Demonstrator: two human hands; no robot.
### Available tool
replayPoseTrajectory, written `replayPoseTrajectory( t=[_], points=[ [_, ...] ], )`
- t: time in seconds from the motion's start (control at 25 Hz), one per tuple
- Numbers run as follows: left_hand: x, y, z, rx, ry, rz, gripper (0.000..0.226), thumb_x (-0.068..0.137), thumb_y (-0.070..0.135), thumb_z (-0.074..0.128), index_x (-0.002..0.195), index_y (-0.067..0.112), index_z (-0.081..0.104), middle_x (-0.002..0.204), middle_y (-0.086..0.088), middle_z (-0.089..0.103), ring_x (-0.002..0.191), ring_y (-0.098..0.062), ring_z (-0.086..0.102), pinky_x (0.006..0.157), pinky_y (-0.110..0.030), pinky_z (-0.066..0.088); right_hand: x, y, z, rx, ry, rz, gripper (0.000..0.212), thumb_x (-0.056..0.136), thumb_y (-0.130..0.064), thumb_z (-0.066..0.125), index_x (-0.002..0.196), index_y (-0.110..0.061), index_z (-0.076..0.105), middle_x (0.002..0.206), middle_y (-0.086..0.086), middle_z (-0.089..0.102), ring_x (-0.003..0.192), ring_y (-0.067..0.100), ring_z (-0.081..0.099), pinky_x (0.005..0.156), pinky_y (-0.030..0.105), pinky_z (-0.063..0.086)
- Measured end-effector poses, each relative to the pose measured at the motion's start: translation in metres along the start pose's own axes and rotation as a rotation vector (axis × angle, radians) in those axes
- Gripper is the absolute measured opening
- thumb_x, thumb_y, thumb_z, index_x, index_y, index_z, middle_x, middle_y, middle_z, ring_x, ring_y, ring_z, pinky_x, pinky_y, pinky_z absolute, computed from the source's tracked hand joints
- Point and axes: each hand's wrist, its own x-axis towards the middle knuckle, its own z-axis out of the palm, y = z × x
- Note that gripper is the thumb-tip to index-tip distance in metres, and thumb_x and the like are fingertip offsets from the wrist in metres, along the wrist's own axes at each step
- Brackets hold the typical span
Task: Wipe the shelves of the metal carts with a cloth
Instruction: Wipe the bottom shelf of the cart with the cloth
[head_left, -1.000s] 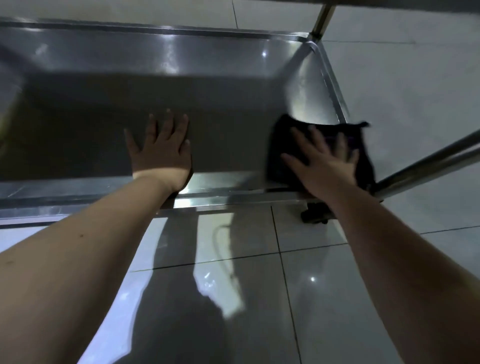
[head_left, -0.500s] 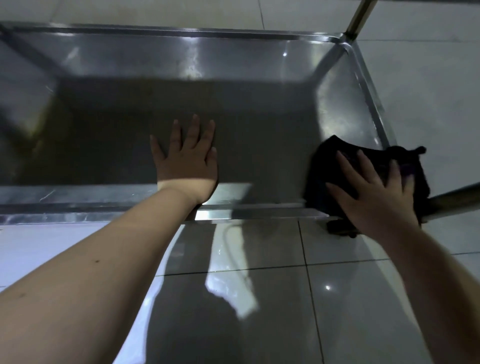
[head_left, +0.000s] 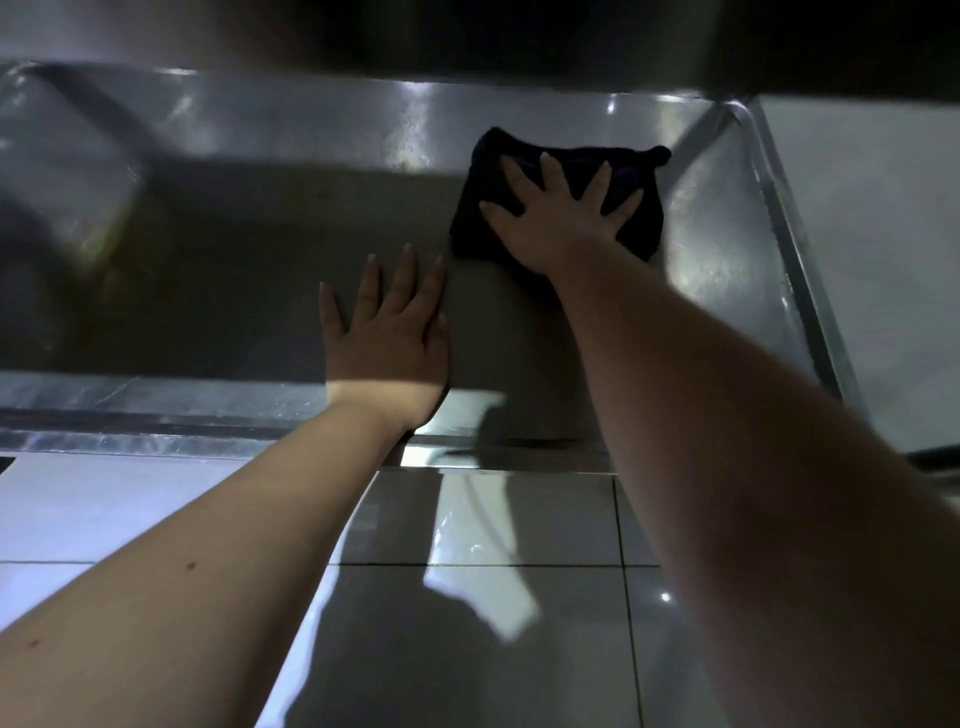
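The low shelf (head_left: 218, 270) of a metal cart fills the upper part of the head view, shiny steel with a raised rim, partly in shadow. A dark cloth (head_left: 636, 221) lies flat on the shelf towards its far right. My right hand (head_left: 556, 218) presses on the cloth with fingers spread and straight. My left hand (head_left: 387, 338) rests flat on the bare shelf near the front rim, fingers straight, a short way left and nearer than the cloth.
The shelf's front rim (head_left: 156, 441) runs across the view, its right rim (head_left: 795, 260) slants down the right side. Glossy white floor tiles (head_left: 493, 597) lie below and to the right. A dark upper shelf edge (head_left: 519, 41) overhangs the top.
My right hand has slid the cloth from the shelf's near right corner away towards the back and a little left. My left hand stays flat in the same spot. The view has dipped under the upper shelf.
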Motion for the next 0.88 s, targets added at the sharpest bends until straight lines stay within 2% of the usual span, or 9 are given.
replayPoseTrajectory(
  t=[0.16, 0.24, 0.36, 0.48, 0.56, 0.68, 0.8, 0.88],
  points=[
    [0.000, 0.001, 0.001, 0.017, -0.011, -0.011, 0.058, 0.101, 0.038, 0.026, 0.155, 0.041, 0.007, 0.164, 0.011, 0.002, 0.151, -0.022, -0.001, 0.117, -0.059, -0.006, -0.150, 0.024, 0.053, -0.076, 0.133, -0.128, 0.064, 0.085, -0.076, 0.014, 0.146, -0.059, 0.002, 0.163, -0.012, 0.005, 0.145, 0.046, -0.006, 0.106, 0.068, -0.011],
    [-0.001, 0.001, 0.004, 0.018, -0.010, -0.004, 0.058, 0.101, 0.038, 0.025, 0.155, 0.041, 0.006, 0.164, 0.011, 0.001, 0.151, -0.023, -0.001, 0.116, -0.059, -0.006, -0.186, 0.038, 0.065, -0.079, 0.107, -0.188, 0.062, 0.083, -0.076, 0.010, 0.143, -0.063, -0.002, 0.162, -0.016, 0.006, 0.144, 0.046, -0.004, 0.106, 0.066, -0.011],
    [-0.001, 0.000, 0.006, 0.028, 0.001, 0.012, 0.057, 0.101, 0.040, 0.024, 0.155, 0.041, 0.006, 0.164, 0.011, 0.002, 0.151, -0.024, -0.001, 0.116, -0.059, -0.006, -0.099, 0.058, 0.036, -0.079, 0.078, -0.078, 0.062, 0.082, -0.080, 0.013, 0.140, -0.066, -0.006, 0.161, -0.020, -0.004, 0.144, 0.047, -0.010, 0.107, 0.070, -0.011],
    [0.002, -0.003, 0.007, 0.022, 0.003, 0.014, 0.056, 0.101, 0.041, 0.024, 0.154, 0.043, 0.007, 0.164, 0.011, 0.003, 0.151, -0.024, 0.000, 0.116, -0.060, -0.005, 0.007, 0.076, -0.006, -0.037, 0.075, 0.114, 0.065, 0.088, -0.078, 0.019, 0.147, -0.057, 0.001, 0.163, -0.012, -0.004, 0.145, 0.046, -0.012, 0.107, 0.072, -0.010],
    [0.004, -0.002, 0.007, 0.024, 0.009, 0.013, 0.056, 0.101, 0.041, 0.024, 0.154, 0.043, 0.007, 0.164, 0.011, 0.003, 0.151, -0.024, 0.000, 0.116, -0.060, -0.005, 0.021, 0.080, -0.016, -0.038, 0.057, 0.170, 0.068, 0.088, -0.079, 0.019, 0.149, -0.054, 0.001, 0.164, -0.010, -0.003, 0.145, 0.045, -0.012, 0.108, 0.071, -0.009],
    [0.003, -0.002, 0.005, 0.005, 0.001, 0.006, 0.057, 0.101, 0.041, 0.023, 0.155, 0.042, 0.007, 0.164, 0.010, 0.002, 0.151, -0.024, 0.000, 0.117, -0.059, -0.005, -0.051, 0.092, 0.001, -0.093, 0.069, 0.124, 0.066, 0.087, -0.079, 0.013, 0.147, -0.056, 0.001, 0.164, -0.010, 0.001, 0.146, 0.044, -0.007, 0.110, 0.070, -0.004],
    [0.001, -0.001, 0.008, 0.037, 0.011, 0.006, 0.057, 0.100, 0.041, 0.020, 0.155, 0.041, 0.005, 0.165, 0.009, 0.001, 0.151, -0.025, 0.000, 0.116, -0.059, -0.005, -0.181, 0.107, 0.042, -0.169, 0.038, 0.001, 0.071, 0.078, -0.082, -0.012, 0.145, -0.061, 0.001, 0.163, -0.013, 0.000, 0.144, 0.046, -0.002, 0.107, 0.071, 0.002],
    [-0.002, 0.000, 0.007, 0.036, 0.006, 0.012, 0.057, 0.100, 0.042, 0.020, 0.155, 0.041, 0.005, 0.165, 0.008, 0.002, 0.151, -0.025, 0.000, 0.116, -0.059, -0.005, -0.190, 0.118, 0.040, -0.151, -0.042, -0.025, 0.070, 0.074, -0.086, -0.008, 0.141, -0.066, -0.003, 0.160, -0.019, -0.006, 0.144, 0.045, -0.004, 0.106, 0.071, 0.001]
  ],
)
